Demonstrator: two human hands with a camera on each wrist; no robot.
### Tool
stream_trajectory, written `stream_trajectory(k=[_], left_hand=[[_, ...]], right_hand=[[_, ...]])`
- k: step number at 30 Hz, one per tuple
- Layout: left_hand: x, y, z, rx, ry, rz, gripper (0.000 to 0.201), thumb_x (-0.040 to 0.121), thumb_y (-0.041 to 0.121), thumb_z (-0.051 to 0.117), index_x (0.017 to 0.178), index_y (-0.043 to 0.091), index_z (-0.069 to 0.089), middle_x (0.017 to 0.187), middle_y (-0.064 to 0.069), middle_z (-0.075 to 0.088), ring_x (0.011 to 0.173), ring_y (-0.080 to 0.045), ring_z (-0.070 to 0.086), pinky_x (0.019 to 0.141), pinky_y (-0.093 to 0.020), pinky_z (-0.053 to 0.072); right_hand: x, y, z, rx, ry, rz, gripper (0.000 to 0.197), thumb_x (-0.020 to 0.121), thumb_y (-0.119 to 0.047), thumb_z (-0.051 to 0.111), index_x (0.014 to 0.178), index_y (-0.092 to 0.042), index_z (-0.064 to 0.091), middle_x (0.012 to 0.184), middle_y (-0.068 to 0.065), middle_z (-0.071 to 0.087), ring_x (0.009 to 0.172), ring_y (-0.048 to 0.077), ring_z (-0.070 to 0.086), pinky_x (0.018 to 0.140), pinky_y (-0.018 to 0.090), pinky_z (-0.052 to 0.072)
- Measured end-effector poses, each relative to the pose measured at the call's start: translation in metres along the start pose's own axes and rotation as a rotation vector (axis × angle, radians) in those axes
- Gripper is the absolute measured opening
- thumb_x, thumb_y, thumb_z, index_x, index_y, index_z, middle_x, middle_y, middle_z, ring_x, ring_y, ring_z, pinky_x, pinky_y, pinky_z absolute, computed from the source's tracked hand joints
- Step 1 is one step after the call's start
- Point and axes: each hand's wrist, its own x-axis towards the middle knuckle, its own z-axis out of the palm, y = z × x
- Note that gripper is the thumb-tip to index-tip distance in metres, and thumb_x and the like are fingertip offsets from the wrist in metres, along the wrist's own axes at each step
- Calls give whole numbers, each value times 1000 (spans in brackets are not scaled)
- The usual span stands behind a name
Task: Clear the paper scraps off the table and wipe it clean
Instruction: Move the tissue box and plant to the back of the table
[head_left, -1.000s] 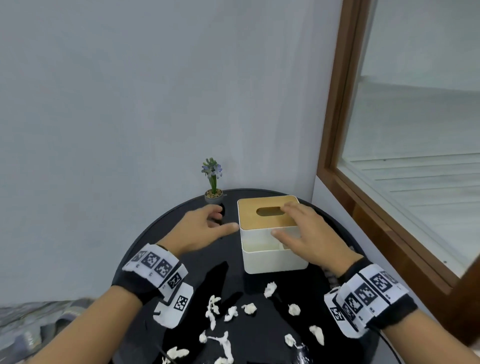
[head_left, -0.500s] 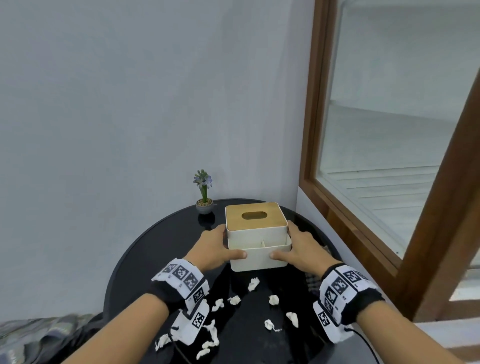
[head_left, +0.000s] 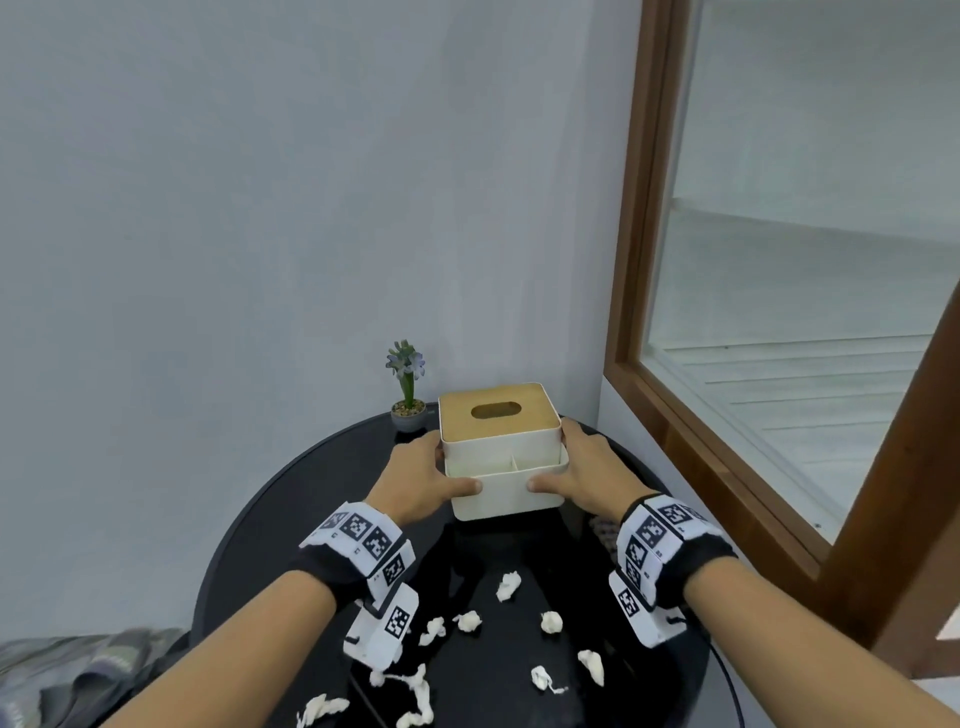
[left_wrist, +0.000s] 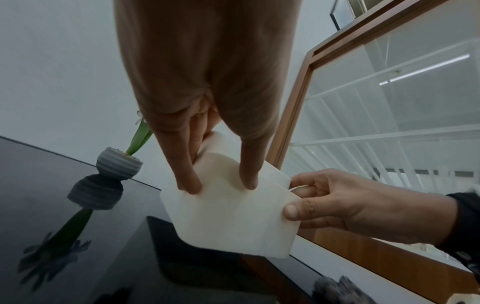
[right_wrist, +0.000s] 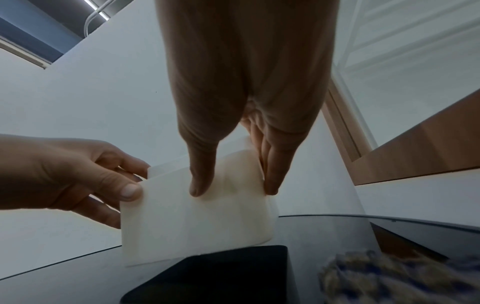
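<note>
Tissue box: white, wooden lid, gripped by left hand and right hand. Paper scraps: scattered on black table.

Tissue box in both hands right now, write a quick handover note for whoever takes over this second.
Left hand grips the left side of the white tissue box with the wooden slotted lid, thumb on its front. Right hand grips the right side the same way.
The wrist views seem to show the box tilted or partly lifted off the round black glossy table.
Crumpled white paper scraps lie scattered on the near half of the table. A small potted purple flower stands at the far edge.
Done: nothing cleared.
Left: set the box aside, gather the scraps, wipe the table.
</note>
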Motion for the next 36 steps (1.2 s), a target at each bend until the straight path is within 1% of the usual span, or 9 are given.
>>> stream_trajectory(k=[4, 8, 11, 13, 15, 22, 26, 28, 36], left_hand=[[31, -5, -8, 1, -9, -15, 62, 70, 31, 84, 125, 20, 58, 108, 9, 66, 96, -9, 66, 82, -22, 52], [60, -19, -7, -16, 3, -35, 65, 68, 32, 85, 126, 18, 58, 113, 5, 67, 100, -10, 65, 87, -25, 53], [75, -25, -4, -39, 28, -31, 60, 70, 28, 85, 124, 19, 60, 107, 9, 67, 95, -4, 66, 75, -10, 47], [86, -29, -3, -48, 33, -24, 56, 71, 26, 84, 121, 19, 60, 103, 12, 66, 89, 0, 65, 67, -7, 45], [96, -33, -2, -46, 42, -26, 54, 71, 27, 84, 119, 18, 60, 102, 11, 66, 86, -2, 64, 65, -9, 45], [116, -46, -2, -61, 72, -35, 62, 69, 29, 85, 123, 18, 57, 111, 5, 68, 93, -7, 66, 71, -13, 47], [122, -51, -6, -59, 76, -53, 66, 67, 28, 86, 125, 19, 56, 113, 4, 67, 96, -12, 67, 78, -20, 50], [122, -52, -7, -51, 75, -57, 67, 68, 29, 86, 126, 21, 55, 112, 4, 67, 96, -12, 67, 78, -19, 49], [118, -52, -6, -91, 68, -74, 66, 68, 25, 85, 127, 20, 55, 115, 3, 68, 99, -13, 68, 87, -31, 56]], right_hand=[[32, 1, 5, 2, 5, -12, 74, 68, -46, 79, 125, -18, 42, 117, 2, 57, 101, 18, 58, 87, 31, 51], [63, 3, 8, -7, 4, -31, 71, 67, -46, 79, 122, -19, 43, 116, 2, 59, 100, 18, 59, 85, 31, 52], [83, 5, 8, 7, -8, -27, 70, 68, -43, 80, 123, -19, 43, 116, 1, 60, 100, 18, 59, 84, 29, 51], [95, 8, 9, 15, -13, -30, 71, 68, -43, 80, 123, -18, 43, 116, 2, 60, 100, 18, 60, 86, 31, 52], [106, 11, 11, 21, -18, -33, 71, 68, -42, 80, 123, -18, 43, 116, 2, 61, 100, 18, 60, 86, 31, 52], [130, 15, 16, 32, -34, -34, 73, 69, -40, 81, 126, -17, 41, 120, 4, 59, 100, 19, 58, 82, 27, 49], [138, 13, 18, 23, -45, -24, 79, 66, -45, 82, 127, -17, 41, 120, 5, 58, 102, 21, 58, 85, 30, 49], [139, 12, 19, 19, -51, -18, 80, 65, -46, 82, 127, -17, 41, 120, 5, 58, 103, 22, 58, 85, 30, 49], [135, 12, 19, 43, -68, -2, 68, 71, -36, 81, 126, -18, 46, 121, 4, 61, 96, 19, 60, 80, 26, 45]])
